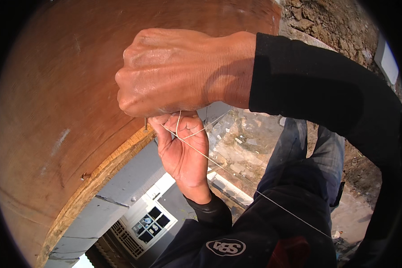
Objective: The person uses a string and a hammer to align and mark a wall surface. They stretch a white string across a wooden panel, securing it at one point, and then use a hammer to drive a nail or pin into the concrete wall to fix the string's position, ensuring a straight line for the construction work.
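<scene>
I have the left hand (183,152) palm up, its fingers curled inward with the pale string (208,157) caught among them, seemingly pinched at thumb and forefinger so the loop across the palm keeps its shape. The right hand (178,71) is bunched just above those fingers, its tips hidden; I cannot tell what they clamp. A nail (145,123) stands just left of the left thumb tip, at the edge of the wooden panel (76,89), probably why both hands crowd there. Below the fingers, the string runs rightward, looking fairly taut, perhaps anchored beyond view.
</scene>
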`<state>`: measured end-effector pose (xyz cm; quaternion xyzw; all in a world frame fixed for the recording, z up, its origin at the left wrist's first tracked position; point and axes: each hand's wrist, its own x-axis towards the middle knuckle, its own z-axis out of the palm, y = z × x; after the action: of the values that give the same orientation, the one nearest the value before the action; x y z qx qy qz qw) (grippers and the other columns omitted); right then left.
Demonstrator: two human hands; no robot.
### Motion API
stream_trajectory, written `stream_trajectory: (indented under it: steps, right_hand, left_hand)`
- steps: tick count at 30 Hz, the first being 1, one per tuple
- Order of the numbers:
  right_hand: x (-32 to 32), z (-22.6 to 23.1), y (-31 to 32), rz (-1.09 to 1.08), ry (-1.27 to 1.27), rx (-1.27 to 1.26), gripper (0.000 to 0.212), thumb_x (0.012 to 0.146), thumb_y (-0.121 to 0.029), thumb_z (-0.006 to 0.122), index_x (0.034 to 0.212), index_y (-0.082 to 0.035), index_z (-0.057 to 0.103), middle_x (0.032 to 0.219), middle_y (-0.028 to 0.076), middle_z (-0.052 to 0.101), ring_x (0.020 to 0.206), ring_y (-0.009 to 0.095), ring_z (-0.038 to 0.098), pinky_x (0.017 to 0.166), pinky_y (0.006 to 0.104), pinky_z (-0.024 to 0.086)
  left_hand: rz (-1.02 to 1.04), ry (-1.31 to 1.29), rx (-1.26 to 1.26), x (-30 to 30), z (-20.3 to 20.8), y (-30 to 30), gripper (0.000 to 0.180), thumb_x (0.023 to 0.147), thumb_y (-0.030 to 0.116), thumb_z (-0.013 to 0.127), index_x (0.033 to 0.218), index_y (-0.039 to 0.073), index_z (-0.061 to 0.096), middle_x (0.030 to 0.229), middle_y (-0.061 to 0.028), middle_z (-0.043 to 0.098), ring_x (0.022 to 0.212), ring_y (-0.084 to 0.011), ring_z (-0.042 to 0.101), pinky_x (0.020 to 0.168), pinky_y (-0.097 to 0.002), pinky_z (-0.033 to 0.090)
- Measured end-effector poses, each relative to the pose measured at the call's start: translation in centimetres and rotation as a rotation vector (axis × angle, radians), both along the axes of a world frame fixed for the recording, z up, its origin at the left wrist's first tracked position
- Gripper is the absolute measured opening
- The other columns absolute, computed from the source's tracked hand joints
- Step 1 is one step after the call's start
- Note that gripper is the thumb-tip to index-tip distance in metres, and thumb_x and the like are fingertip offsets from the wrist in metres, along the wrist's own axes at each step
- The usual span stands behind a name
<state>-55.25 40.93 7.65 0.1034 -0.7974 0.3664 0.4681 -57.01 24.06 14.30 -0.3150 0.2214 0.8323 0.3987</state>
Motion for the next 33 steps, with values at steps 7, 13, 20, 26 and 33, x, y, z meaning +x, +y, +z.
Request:
stream_trajectory:
  steps: [7,13,20,26,33]
  right_hand:
    - [0.2,1.9,-0.4,0.034,-0.122,0.054,0.011,0.064,-0.012,0.074,0.065,-0.009,0.064,0.065,0.005,0.065,0.070,0.024,0.070,0.055,0.0365,0.056]
    - [0.0,2.8,-0.8,-0.044,-0.185,0.183,0.012,0.067,-0.013,0.072,0.059,-0.009,0.064,0.059,0.004,0.064,0.065,0.022,0.070,0.051,0.0335,0.055]
    - [0.3,2.9,0.2,-0.041,-0.153,0.237,0.018,0.067,-0.019,0.070,0.066,-0.005,0.058,0.055,0.007,0.059,0.054,0.024,0.067,0.051,0.0341,0.051]
    - [0.3,3.8,0.7,-0.021,-0.302,0.318,0.022,0.076,-0.023,0.070,0.072,-0.006,0.057,0.055,0.007,0.059,0.055,0.025,0.066,0.051,0.0358,0.050]
    - [0.9,8.5,-1.1,-0.111,-0.665,0.332,0.020,0.075,-0.020,0.070,0.065,-0.004,0.063,0.061,0.015,0.065,0.064,0.032,0.070,0.051,0.0401,0.052]
  left_hand:
    - [-0.048,0.229,-0.120,-0.5,-0.2,-1.2,0.023,0.095,0.014,0.064,0.112,-0.001,0.061,0.108,-0.0096,0.064,0.100,-0.0217,0.059,0.090,-0.0356,0.047]
    - [-0.196,0.202,0.003,-0.3,-0.4,-1.7,0.028,0.100,0.024,0.057,0.120,0.004,0.061,0.124,-0.0116,0.063,0.117,-0.0263,0.056,0.104,-0.0462,0.041]
    - [-0.061,0.087,0.072,0.4,-0.5,-0.9,0.030,0.102,0.032,0.054,0.114,0.007,0.065,0.126,-0.0095,0.064,0.119,-0.0226,0.054,0.102,-0.0455,0.039]
    - [0.043,0.078,0.005,0.9,-0.3,0.8,0.024,0.101,0.032,0.056,0.114,0.016,0.068,0.116,0.0010,0.067,0.117,-0.0188,0.052,0.100,-0.0422,0.039]
    - [0.011,0.064,0.229,0.2,-1.6,-0.9,0.019,0.096,0.027,0.063,0.112,0.019,0.069,0.102,0.0060,0.069,0.103,-0.0170,0.059,0.102,-0.0451,0.042]
